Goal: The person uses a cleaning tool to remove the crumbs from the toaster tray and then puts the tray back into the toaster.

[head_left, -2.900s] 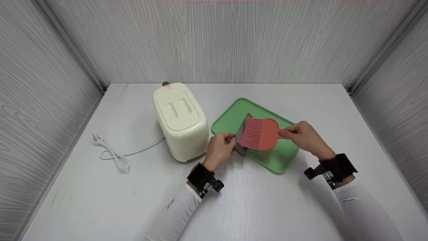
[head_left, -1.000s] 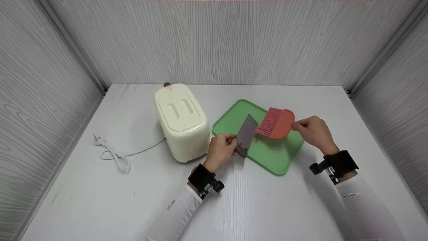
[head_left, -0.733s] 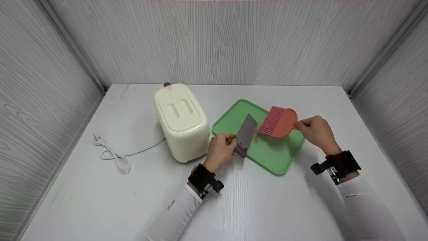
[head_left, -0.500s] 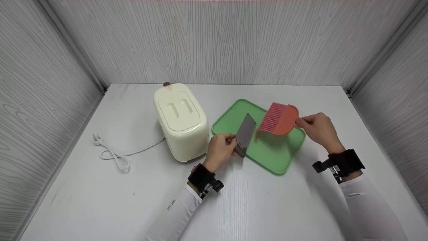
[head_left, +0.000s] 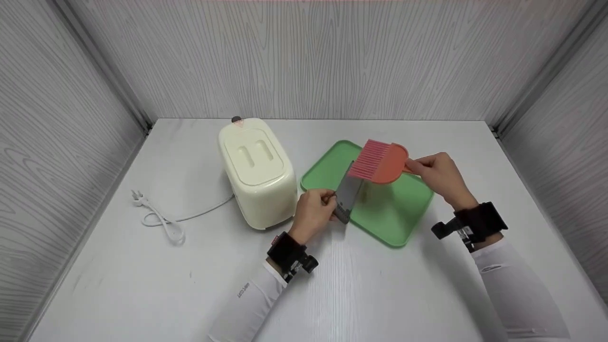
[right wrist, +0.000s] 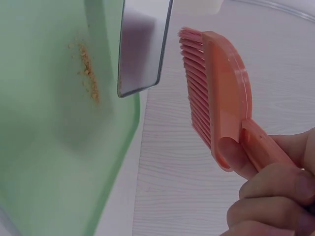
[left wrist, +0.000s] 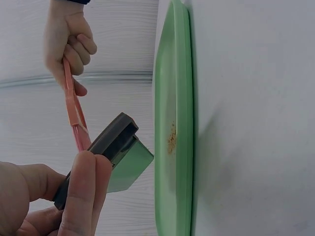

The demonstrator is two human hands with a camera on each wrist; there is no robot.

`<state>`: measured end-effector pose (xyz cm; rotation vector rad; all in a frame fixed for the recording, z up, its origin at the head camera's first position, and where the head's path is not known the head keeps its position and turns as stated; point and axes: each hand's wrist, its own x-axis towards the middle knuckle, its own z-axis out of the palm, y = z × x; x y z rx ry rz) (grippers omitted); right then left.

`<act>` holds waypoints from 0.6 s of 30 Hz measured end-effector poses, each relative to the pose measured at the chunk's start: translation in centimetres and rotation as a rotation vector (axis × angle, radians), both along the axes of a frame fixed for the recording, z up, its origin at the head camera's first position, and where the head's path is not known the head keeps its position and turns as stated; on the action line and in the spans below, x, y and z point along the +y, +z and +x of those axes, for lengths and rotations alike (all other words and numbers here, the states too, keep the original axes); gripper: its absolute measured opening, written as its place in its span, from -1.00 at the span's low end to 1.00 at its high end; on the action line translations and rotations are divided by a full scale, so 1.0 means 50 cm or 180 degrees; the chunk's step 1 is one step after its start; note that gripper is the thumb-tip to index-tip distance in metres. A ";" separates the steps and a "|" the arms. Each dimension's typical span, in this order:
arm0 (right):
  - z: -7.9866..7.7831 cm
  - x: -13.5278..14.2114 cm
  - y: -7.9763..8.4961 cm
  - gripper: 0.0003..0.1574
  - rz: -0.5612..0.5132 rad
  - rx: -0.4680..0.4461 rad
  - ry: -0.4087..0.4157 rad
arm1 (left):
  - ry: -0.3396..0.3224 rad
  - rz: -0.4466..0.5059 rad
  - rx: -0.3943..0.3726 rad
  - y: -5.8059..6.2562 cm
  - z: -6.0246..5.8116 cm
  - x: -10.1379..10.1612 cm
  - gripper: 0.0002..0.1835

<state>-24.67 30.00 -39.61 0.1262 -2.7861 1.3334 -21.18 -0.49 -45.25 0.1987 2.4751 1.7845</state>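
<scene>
My left hand (head_left: pixel 312 214) pinches the dark edge of a shiny metal crumb tray (head_left: pixel 346 197), tilted above the near left side of a green tray (head_left: pixel 396 223). With my right hand (head_left: pixel 441 176) I grip the handle of an orange brush (head_left: pixel 390 164) with pink bristles. From the head, the bristles overlap the far part of the crumb tray. In the right wrist view a gap shows between the bristles and the crumb tray's shiny plate (right wrist: pixel 143 54). Brown crumbs (right wrist: pixel 88 73) lie in a small streak on the green tray, below the crumb tray.
A cream toaster (head_left: pixel 266 199) with a closed lid stands just left of my left hand. Its white cord (head_left: pixel 204 217) runs left to a plug (head_left: pixel 138 198) and a loop on the white table (head_left: pixel 228 294). Wood-grain walls (head_left: pixel 323 57) enclose the back and sides.
The brush went right, off the crumb tray, and has since come back left and up over its far end. Crumbs have appeared on the green tray. My left hand has stayed put.
</scene>
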 end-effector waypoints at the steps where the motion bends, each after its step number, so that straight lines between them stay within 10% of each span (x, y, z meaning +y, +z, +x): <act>1: -0.002 -0.002 -0.002 -0.48 -0.0032 -0.0042 0.0002 | 0.0000 0.0002 -0.0018 0.001 0.000 0.001 -0.76; 18: -0.016 -0.009 -0.050 -0.50 -0.0329 -0.0380 0.0187 | -0.0016 -0.0025 -0.0058 0.003 0.002 0.001 -0.75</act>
